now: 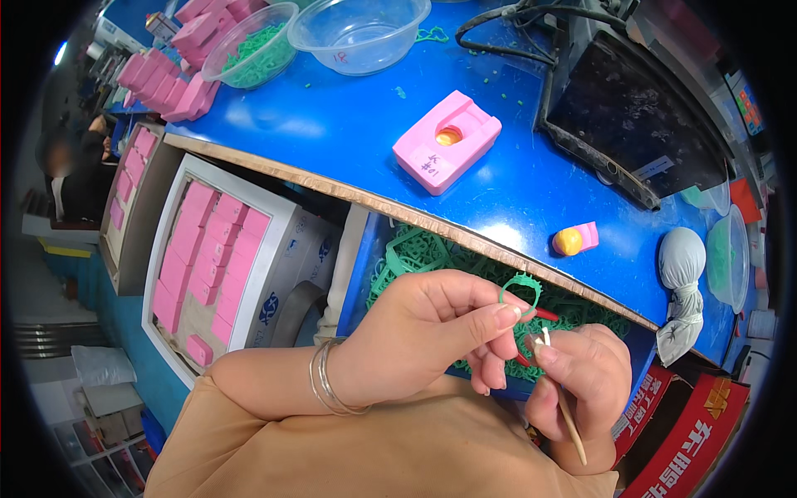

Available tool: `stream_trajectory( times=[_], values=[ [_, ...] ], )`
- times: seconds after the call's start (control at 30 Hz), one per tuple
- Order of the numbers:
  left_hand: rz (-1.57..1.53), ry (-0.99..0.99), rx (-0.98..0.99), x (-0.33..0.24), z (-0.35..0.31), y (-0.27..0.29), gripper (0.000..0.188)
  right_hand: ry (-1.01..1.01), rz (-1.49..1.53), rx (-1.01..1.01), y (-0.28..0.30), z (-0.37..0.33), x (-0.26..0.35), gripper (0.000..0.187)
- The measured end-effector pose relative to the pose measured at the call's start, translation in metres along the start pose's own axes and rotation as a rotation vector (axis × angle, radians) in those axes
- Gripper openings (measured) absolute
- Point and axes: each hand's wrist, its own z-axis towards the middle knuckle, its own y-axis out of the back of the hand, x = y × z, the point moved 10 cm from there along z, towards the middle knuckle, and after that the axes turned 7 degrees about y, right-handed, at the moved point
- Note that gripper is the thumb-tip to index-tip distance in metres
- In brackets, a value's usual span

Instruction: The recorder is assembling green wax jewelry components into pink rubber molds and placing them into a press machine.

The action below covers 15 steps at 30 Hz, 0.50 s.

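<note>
My left hand (452,328), with bracelets at its wrist, pinches a small green ring (521,290) between thumb and finger. Close beside it, my right hand (585,373) grips a thin wooden stick (571,425) whose pointed end angles down toward me. A small white piece (545,336) shows at the fingertips of that hand; whether it belongs to the stick I cannot tell. Parts of a red object (544,314) appear behind the fingers, mostly hidden. Both hands are above an open blue drawer of green scraps (419,249).
On the blue table (332,141) lie a pink mould block (448,153), a small pink-and-yellow piece (573,239) and a tied grey cloth bag (682,266). Clear bowls (357,37) and a dark machine (639,108) stand behind. Pink blocks fill a box (207,249) at left.
</note>
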Motion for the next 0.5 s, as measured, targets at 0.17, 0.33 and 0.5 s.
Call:
stream_trajectory(
  times=[0.17, 0.33, 0.5],
  values=[
    [0.015, -0.008, -0.009, 0.0, 0.0, 0.0, 0.017, -0.064, 0.101, -0.073, 0.007, -0.003, -0.006, 0.013],
    [0.035, -0.02, -0.002, -0.002, 0.0, -0.002, 0.017, -0.106, 0.251, -0.146, 0.01, -0.007, -0.013, 0.014],
    [0.04, -0.017, 0.004, -0.002, 0.001, -0.003, 0.017, -0.108, 0.246, -0.11, 0.007, -0.007, -0.013, 0.015]
  ],
)
